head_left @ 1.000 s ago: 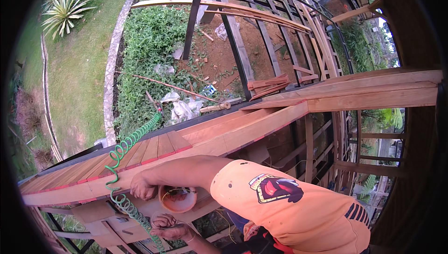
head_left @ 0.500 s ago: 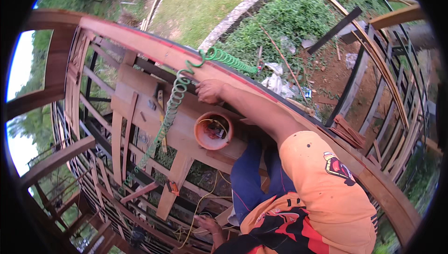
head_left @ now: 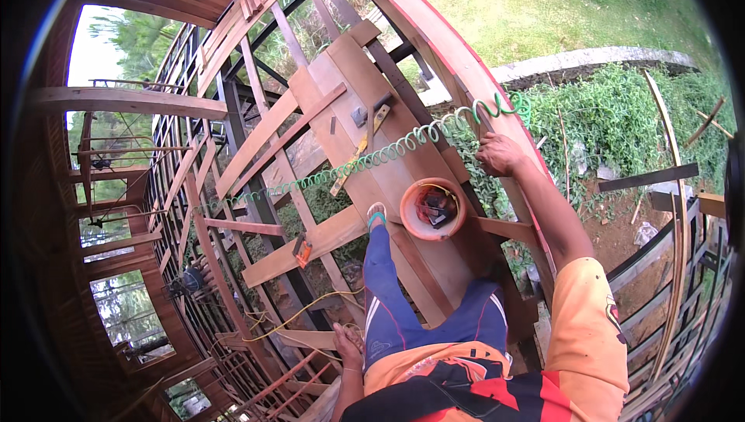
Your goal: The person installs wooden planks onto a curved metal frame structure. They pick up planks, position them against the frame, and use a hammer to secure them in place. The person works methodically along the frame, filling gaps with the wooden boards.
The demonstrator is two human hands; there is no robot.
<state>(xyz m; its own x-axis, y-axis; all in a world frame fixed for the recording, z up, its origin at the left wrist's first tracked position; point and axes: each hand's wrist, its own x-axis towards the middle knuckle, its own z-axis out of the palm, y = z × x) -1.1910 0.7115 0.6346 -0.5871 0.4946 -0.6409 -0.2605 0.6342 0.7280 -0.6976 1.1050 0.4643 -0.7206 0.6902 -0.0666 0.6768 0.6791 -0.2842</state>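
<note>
My right hand (head_left: 500, 154) reaches up to the long curved wooden rail (head_left: 528, 175) with red edging, its fingers curled on the inner edge. The green coiled hose (head_left: 397, 145) crosses from that rail towards the lower left. My left hand (head_left: 348, 344) is low beside my thigh, fingers bent round something I cannot make out, near a yellow cord (head_left: 318, 295). An orange bucket (head_left: 433, 209) with dark contents sits on the planks beyond my legs. An orange hand tool (head_left: 303, 250) rests on a board to the left, and a yellow bar (head_left: 353, 160) lies under the hose.
Loose planks (head_left: 331, 112) lie across open dark framing (head_left: 299, 298), with gaps showing vegetation below. A timber beam (head_left: 136, 103) crosses at upper left. Beyond the rail are a stone-edged lawn (head_left: 590, 11), plants, bare soil and more framing (head_left: 679, 282) at right.
The view has swung left and down, bringing my legs and the planks into sight. My right hand has moved from beside the bucket to the rail; my left hand has drawn back towards my thigh.
</note>
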